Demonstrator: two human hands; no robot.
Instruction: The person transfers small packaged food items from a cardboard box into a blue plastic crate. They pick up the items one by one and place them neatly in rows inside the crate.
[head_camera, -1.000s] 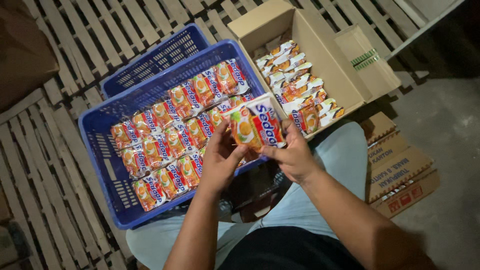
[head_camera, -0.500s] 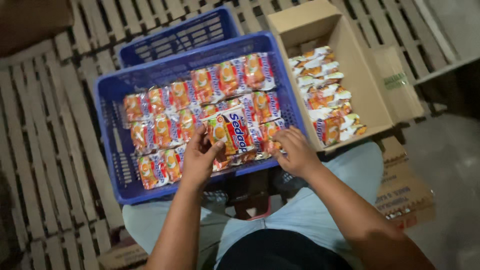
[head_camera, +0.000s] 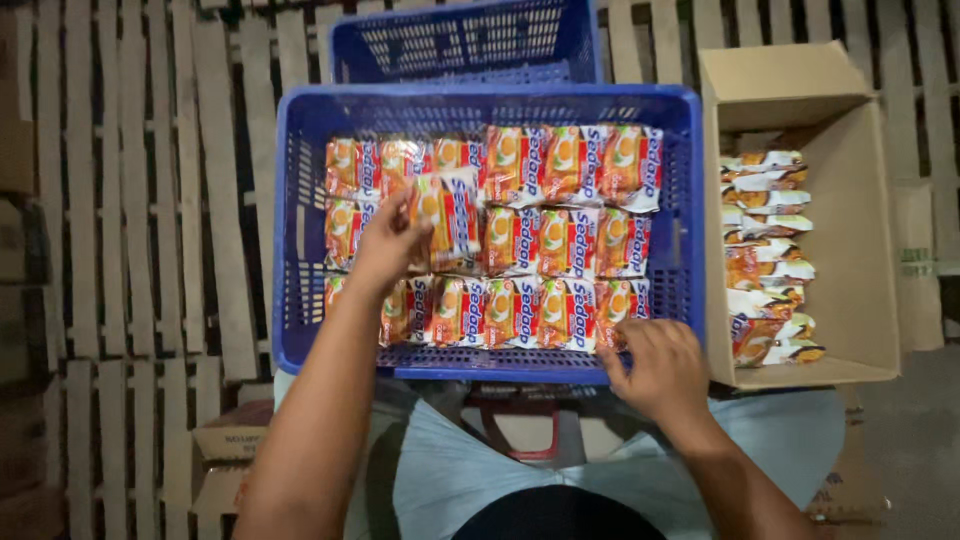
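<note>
The orange-and-white plastic noodle packet (head_camera: 447, 218), a second ago held up by both hands above the blue plastic crate (head_camera: 290, 250), is now gripped by the left hand (head_camera: 385, 245) alone, low over the packed rows. The right hand (head_camera: 655, 370) has let go and dropped to the crate's near rim.

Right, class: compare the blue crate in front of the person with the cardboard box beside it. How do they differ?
The blue plastic crate has perforated walls; the cardboard box has solid brown walls and an open flap. The crate holds noodle packets lying flat in neat rows; the box's packets stand on edge along one side. The left hand holds a packet over the crate; no hand is in the box. Both hold similar packets.
</note>
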